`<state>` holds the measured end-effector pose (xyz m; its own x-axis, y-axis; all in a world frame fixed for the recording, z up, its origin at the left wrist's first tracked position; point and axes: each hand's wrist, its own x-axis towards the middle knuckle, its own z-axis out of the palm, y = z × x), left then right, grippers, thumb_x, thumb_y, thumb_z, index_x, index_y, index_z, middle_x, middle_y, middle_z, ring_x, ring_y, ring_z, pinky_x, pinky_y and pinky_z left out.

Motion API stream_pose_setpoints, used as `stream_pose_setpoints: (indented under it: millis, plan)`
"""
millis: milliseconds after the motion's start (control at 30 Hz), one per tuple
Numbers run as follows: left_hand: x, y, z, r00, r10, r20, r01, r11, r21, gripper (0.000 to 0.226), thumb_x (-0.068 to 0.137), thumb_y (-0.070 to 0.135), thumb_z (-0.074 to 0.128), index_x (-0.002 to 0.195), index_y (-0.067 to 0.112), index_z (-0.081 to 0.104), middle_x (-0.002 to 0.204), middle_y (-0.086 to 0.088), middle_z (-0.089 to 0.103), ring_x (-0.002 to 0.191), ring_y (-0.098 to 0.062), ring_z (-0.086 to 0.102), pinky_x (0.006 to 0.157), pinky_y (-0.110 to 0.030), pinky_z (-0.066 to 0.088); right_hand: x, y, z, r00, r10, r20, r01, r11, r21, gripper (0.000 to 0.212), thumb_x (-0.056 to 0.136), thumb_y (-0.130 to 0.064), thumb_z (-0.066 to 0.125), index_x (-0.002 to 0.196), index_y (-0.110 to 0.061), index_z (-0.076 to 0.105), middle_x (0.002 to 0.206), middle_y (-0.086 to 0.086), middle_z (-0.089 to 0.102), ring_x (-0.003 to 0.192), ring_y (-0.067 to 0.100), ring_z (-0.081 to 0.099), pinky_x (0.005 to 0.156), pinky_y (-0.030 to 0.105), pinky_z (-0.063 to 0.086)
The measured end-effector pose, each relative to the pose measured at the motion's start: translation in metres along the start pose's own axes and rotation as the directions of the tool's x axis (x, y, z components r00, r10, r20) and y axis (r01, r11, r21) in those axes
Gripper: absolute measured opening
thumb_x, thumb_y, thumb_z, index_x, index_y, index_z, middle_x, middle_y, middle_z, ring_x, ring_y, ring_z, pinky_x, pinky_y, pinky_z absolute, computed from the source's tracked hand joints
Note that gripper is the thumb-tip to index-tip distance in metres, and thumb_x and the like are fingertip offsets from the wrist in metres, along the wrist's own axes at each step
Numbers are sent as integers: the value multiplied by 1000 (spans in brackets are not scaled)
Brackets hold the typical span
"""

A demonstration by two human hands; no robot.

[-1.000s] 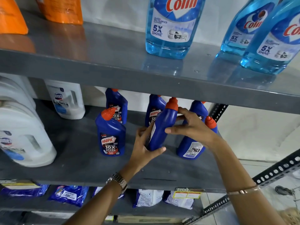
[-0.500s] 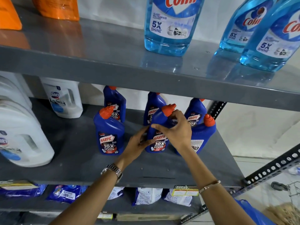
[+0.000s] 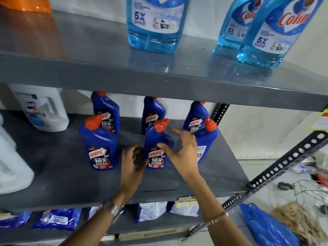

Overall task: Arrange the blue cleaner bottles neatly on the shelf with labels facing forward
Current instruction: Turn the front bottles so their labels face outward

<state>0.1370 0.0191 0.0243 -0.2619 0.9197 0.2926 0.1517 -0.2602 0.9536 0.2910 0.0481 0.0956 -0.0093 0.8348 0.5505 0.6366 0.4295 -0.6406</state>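
Six dark blue Harpic bottles with red caps stand on the grey middle shelf point(image 3: 53, 166). The back row holds three: left point(image 3: 106, 114), middle point(image 3: 153, 114) and right point(image 3: 196, 118). In the front row, the left bottle point(image 3: 99, 144) and the middle bottle point(image 3: 157, 144) show their labels forward. The front right bottle point(image 3: 206, 139) shows a white back label. My left hand point(image 3: 132, 162) is loosely curled at the middle front bottle's left side. My right hand point(image 3: 184, 153) is spread and blurred, with its thumb across that bottle's right side.
White jugs point(image 3: 44, 107) point(image 3: 12, 166) stand at the left of the same shelf. Light blue Colin bottles point(image 3: 154, 23) point(image 3: 271, 32) sit on the shelf above. Pouches point(image 3: 56, 219) lie on the shelf below. A blue plastic bag point(image 3: 266, 226) and a wire basket point(image 3: 310, 192) are on the floor at the right.
The middle front bottle went from tilted and side-on to upright with its label forward. Both hands have loosened from it, and the right hand's fingers have spread.
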Motion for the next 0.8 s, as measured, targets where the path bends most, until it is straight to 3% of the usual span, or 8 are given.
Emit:
stream_pose_setpoints:
  millis: [67, 167, 233, 333, 433, 500, 633, 800]
  plan:
    - [-25, 3, 18, 993, 77, -94, -78, 997, -2, 59, 75, -5, 69, 115, 32, 48, 115, 0, 53, 105, -7, 56, 89, -18, 46, -8, 16, -27, 968, 110, -225, -87, 990, 113, 42, 70, -52, 70, 104, -31, 56, 103, -15, 61, 100, 4, 50, 88, 20, 40]
    - [-36, 17, 62, 983, 78, 167, -59, 992, -115, 63, 74, -4, 71, 120, 31, 45, 122, 5, 53, 110, -4, 55, 91, -21, 46, -8, 45, -62, 862, 342, -373, -247, 928, 280, 48, 70, -41, 77, 110, -24, 56, 106, -5, 62, 100, 12, 55, 92, 36, 45]
    - [-27, 24, 94, 938, 64, 341, -27, 993, -113, 71, 74, -1, 72, 131, 19, 35, 133, -1, 46, 120, -10, 49, 100, -27, 42, 0, 58, -77, 866, 436, -244, -356, 881, 312, 60, 71, -34, 78, 122, -22, 49, 114, -2, 58, 103, 13, 54, 90, 31, 45]
    - [-2, 27, 128, 932, 44, 359, -25, 998, -57, 77, 75, 7, 73, 138, 4, 27, 138, -16, 44, 124, -22, 47, 105, -37, 40, 20, 73, -89, 901, 434, -10, -411, 861, 299, 70, 72, -22, 78, 130, -20, 41, 127, 1, 55, 111, 14, 52, 86, 21, 39]
    - [17, 15, 141, 952, 36, 304, -25, 999, -40, 70, 72, 9, 76, 131, 13, 36, 122, -9, 58, 104, 1, 59, 85, -16, 49, 34, 88, -92, 906, 390, 164, -423, 845, 327, 69, 72, -11, 78, 131, -17, 43, 131, 5, 56, 118, 18, 53, 92, 32, 45]
    - [20, 1, 146, 969, 20, 246, -24, 1000, 14, 69, 70, 11, 77, 129, 15, 41, 119, -7, 60, 103, -1, 60, 85, -14, 46, 35, 96, -90, 894, 373, 248, -439, 839, 321, 60, 72, -5, 76, 125, -16, 49, 121, 3, 62, 109, 18, 58, 87, 26, 51]
    - [21, -15, 151, 983, -16, 182, 8, 999, 41, 65, 68, 14, 79, 125, 9, 49, 117, -12, 64, 105, -26, 62, 91, -47, 51, 30, 106, -88, 903, 366, 227, -423, 851, 311, 42, 71, 0, 76, 104, -17, 56, 96, -4, 66, 85, 10, 62, 66, 8, 49]
    - [23, 7, 146, 965, 37, 259, -26, 999, -45, 60, 62, 36, 81, 115, 31, 54, 108, 3, 69, 96, -3, 65, 80, -20, 53, 31, 99, -110, 928, 332, 172, -373, 847, 380, 47, 64, -1, 81, 96, -21, 54, 94, -5, 65, 86, 17, 64, 66, 14, 51]
